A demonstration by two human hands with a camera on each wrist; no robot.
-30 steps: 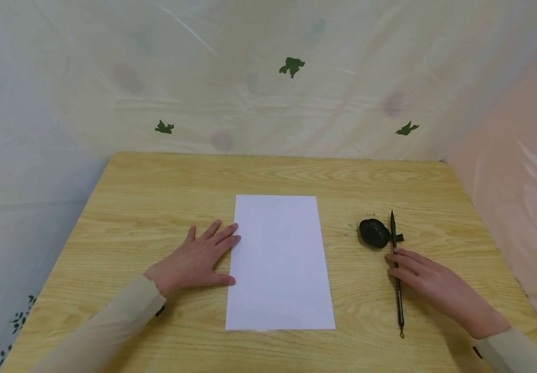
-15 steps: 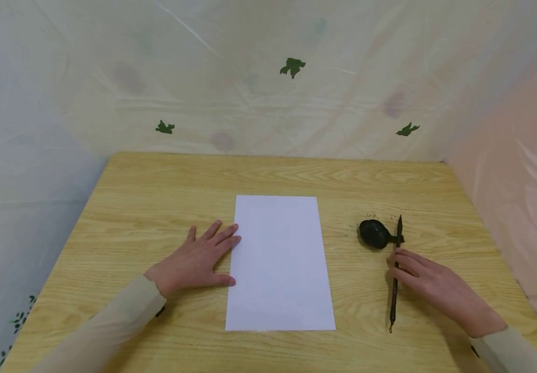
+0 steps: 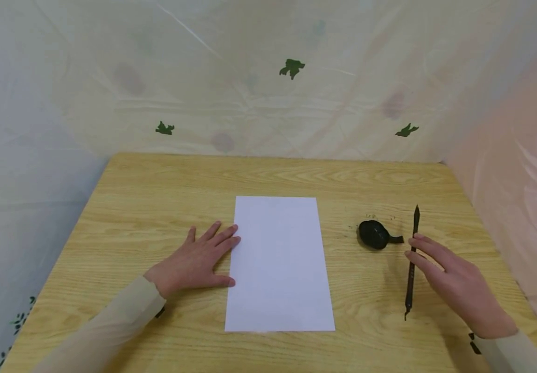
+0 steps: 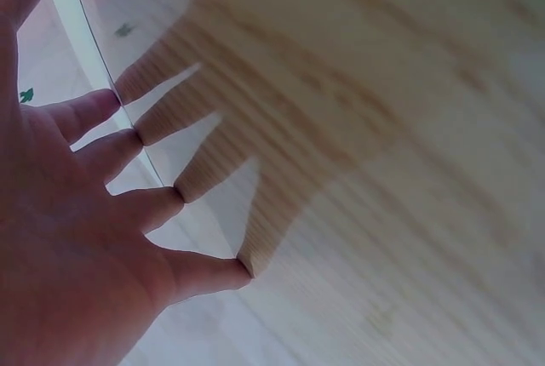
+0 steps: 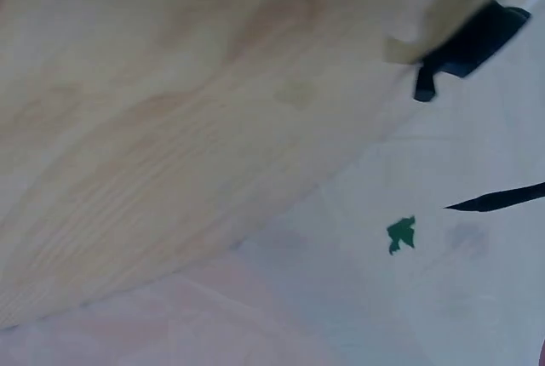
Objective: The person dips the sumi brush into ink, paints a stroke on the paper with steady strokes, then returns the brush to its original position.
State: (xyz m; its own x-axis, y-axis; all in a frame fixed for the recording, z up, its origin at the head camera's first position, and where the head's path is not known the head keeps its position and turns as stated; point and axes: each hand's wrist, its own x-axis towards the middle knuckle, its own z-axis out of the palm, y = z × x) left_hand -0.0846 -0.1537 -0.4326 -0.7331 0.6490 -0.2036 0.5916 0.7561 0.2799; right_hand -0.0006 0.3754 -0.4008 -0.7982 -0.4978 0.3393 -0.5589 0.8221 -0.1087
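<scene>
My right hand (image 3: 462,285) pinches a black writing brush (image 3: 410,280) by the middle of its handle, to the right of a small black ink dish (image 3: 373,234) with a short handle. The bristle tip points toward the back of the table, and a small loop hangs at the near end. In the right wrist view the brush tip (image 5: 494,200) shows at the right edge, below the dark ink dish (image 5: 473,42). My left hand (image 3: 194,261) lies with spread fingers, fingertips on the left edge of a blank white sheet of paper (image 3: 280,264). The left wrist view shows its spread fingers (image 4: 157,208) too.
A wood-grain table (image 3: 268,176) carries everything. Small dark specks (image 3: 370,215) mark the wood by the dish. A pale curtain (image 3: 231,77) with green leaf-like shapes stands behind the table, with more fabric at both sides.
My right hand has picked up the brush from beside the ink dish and shifted it right, so the dish's handle now shows fully. The left hand and the paper have stayed put.
</scene>
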